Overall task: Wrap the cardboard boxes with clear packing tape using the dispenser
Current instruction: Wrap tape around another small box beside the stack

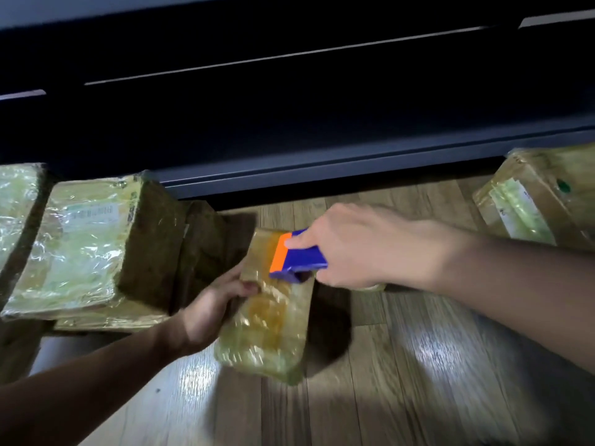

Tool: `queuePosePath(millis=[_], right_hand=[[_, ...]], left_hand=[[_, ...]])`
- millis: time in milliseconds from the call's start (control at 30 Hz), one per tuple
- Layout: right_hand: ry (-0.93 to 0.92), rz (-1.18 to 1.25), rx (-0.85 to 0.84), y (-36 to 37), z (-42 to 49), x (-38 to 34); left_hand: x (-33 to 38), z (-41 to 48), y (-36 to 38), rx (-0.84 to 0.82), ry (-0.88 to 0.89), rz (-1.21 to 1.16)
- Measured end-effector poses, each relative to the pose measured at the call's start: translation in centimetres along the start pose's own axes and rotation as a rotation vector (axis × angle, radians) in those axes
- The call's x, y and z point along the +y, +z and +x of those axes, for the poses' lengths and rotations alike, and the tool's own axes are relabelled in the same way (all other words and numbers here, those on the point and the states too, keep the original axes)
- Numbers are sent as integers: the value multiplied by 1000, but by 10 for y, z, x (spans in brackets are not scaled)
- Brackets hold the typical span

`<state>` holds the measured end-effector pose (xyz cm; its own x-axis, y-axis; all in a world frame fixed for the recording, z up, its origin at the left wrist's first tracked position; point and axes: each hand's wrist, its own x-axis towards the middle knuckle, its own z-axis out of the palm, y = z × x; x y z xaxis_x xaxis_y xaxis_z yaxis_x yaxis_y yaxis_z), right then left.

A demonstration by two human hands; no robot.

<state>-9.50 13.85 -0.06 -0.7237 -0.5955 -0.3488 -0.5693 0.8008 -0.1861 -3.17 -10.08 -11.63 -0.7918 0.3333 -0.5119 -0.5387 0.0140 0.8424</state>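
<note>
A small cardboard box (270,323), shiny with clear tape, stands tilted on the wooden floor at the centre. My left hand (212,307) grips its left edge near the top. My right hand (354,246) is closed around a blue tape dispenser (299,259) with an orange front plate, and the dispenser presses against the upper part of the box. The tape roll itself is hidden behind my right hand.
Taped cardboard boxes (83,246) lie stacked at the left, one more at the far left edge (16,201), another at the right (534,201). A dark cabinet (289,107) fills the back. Wooden floor (418,365) lies open in front.
</note>
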Motion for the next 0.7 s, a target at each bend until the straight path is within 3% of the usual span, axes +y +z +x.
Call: queuePosePath(millis=[67,167,267,400,700], right_hand=[[-14,-78,-46,1,1,-20],[-22,-196,-25,6,1,-40],[-11,-193,-31,7,-3,-39],[38,-95,-29,14,-11,-25],[168,176,-92,25,-68,38]], left_hand=[[-4,-9,-4,-8,38,129],[0,-23,-1,31,74,677],[-1,-22,33,187,-22,1158],[-3,-15,51,363,-24,1250],[5,-21,27,253,-45,1077]])
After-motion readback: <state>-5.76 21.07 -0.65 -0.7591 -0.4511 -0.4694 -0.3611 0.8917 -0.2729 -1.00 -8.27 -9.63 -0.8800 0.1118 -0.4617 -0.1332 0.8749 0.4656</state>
